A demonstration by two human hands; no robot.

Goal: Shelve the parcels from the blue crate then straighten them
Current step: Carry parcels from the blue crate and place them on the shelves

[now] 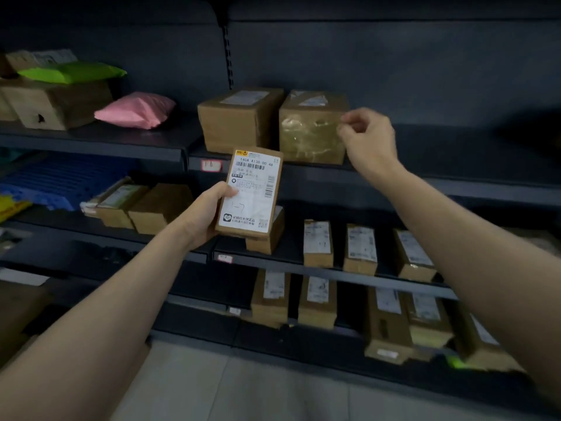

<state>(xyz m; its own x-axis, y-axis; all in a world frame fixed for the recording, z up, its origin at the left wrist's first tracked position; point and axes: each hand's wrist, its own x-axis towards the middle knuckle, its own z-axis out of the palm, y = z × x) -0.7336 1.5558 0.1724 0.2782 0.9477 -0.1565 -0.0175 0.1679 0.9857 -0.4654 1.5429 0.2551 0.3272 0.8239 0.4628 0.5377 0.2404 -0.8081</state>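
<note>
Your L hand [203,214] grips labelled parcel [250,194], thumb across label; parcel upright, in front of and just below-left of taped box [312,129]. Your R hand [368,138]: fingers loosely curled, holding nothing, at taped box's R edge; contact unclear. Blue crate [60,180] well left of it, lower.

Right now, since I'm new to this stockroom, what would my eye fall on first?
At centre, the left hand holds up a white-labelled parcel. The right hand is by the right edge of a taped box on the upper shelf. At far left, a pink bag and a green bag stand out.
</note>
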